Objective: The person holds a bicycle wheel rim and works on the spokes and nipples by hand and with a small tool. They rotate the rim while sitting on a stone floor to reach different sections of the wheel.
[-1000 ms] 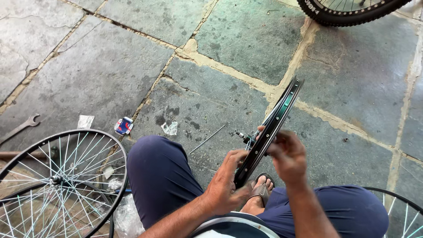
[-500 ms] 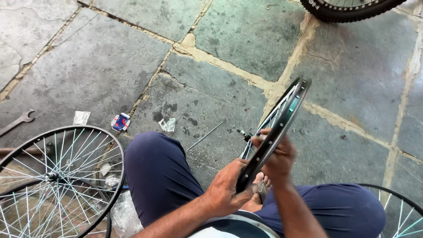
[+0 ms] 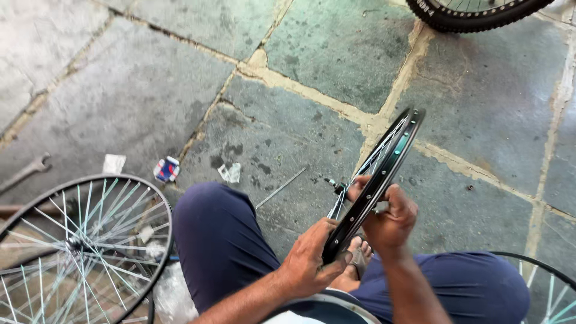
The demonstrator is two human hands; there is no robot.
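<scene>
Tyred wheel (image 3: 474, 15) cut by top edge; spoked wheel (image 3: 78, 252) cropped left, bottom

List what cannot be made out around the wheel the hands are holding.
Head view:
- Black rim: seen nearly edge-on, so its far side and spoke count are hidden.
- Hub axle: too small, partly behind right hand.
- Left hand: palm hidden against the rim.
- Tyre: cut off by top edge.

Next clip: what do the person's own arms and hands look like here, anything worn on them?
Both forearms are bare; no sleeves reach into view. The left hand and right hand are uncovered: no gloves, and no watch, ring or wristband shows. Below the arms, dark navy trousers cover the legs.
</scene>
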